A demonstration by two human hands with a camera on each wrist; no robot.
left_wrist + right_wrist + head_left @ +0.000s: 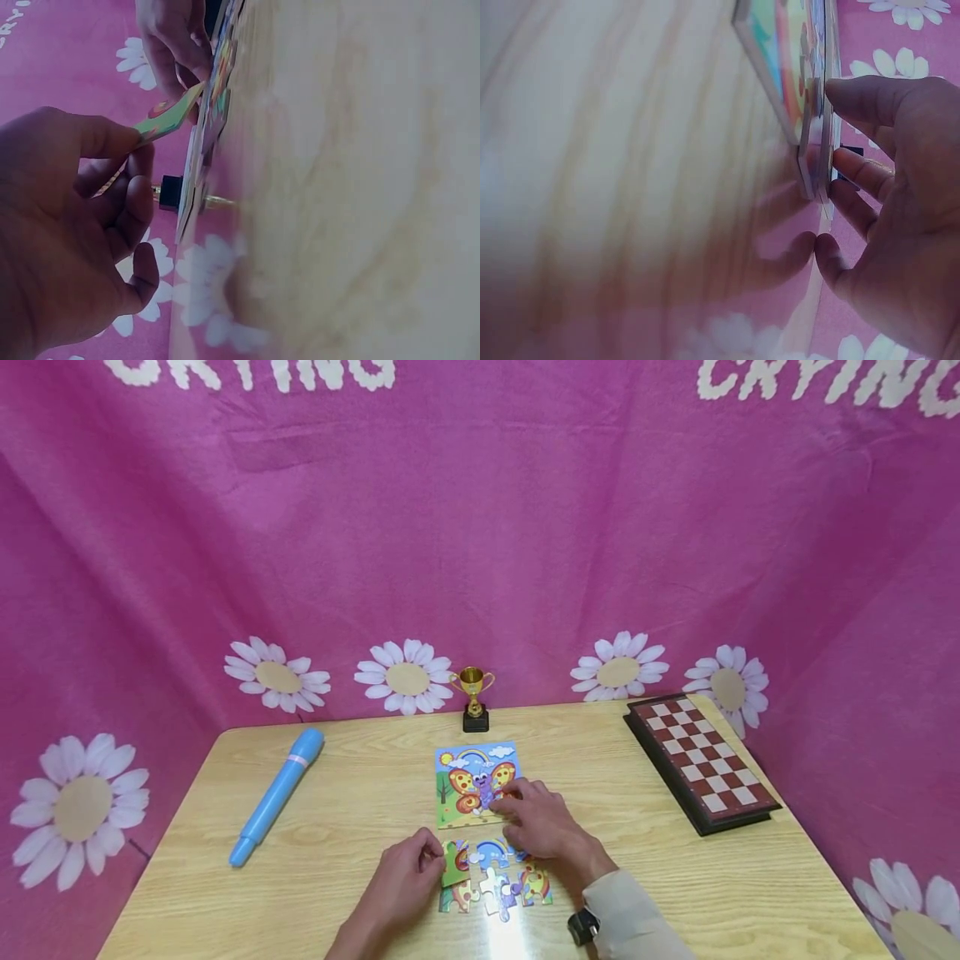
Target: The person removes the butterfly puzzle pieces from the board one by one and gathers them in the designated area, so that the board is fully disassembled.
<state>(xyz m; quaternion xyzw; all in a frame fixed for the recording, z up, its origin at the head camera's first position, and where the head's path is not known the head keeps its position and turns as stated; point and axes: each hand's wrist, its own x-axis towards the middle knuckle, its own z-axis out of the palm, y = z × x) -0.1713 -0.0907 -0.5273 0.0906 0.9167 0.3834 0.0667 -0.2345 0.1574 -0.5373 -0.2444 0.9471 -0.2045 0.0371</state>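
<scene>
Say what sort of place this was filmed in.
Probably a small staged booth rather than an ordinary room: daisy-print pink cloth hangs behind and on both sides of a wooden table, where a small trophy and a checkered board stand apart.

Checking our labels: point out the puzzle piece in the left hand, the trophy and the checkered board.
Puzzle piece [171, 120]: left wrist view, its green printed face.
Trophy [474, 699]: head view, gold stem under the cup.
Checkered board [707, 760]: head view, middle of its checkered top.
</scene>
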